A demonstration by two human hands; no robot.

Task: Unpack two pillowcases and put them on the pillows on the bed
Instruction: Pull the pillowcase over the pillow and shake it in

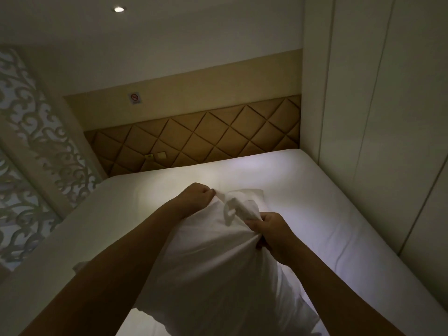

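no-smoking sign [135, 97] on wall [194, 76]

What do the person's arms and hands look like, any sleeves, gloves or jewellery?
Both are bare. The left arm and right arm show no sleeves as far as the frame reaches. The left hand and right hand wear no gloves, and no watch, band or ring shows, though the light is dim.

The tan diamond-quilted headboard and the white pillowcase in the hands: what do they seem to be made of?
Tan diamond-quilted headboard: padded panels, probably leatherette or fabric; smooth puffed diamonds, sunken seams. White pillowcase: thin woven cloth, likely cotton; matt, creasing where gripped.
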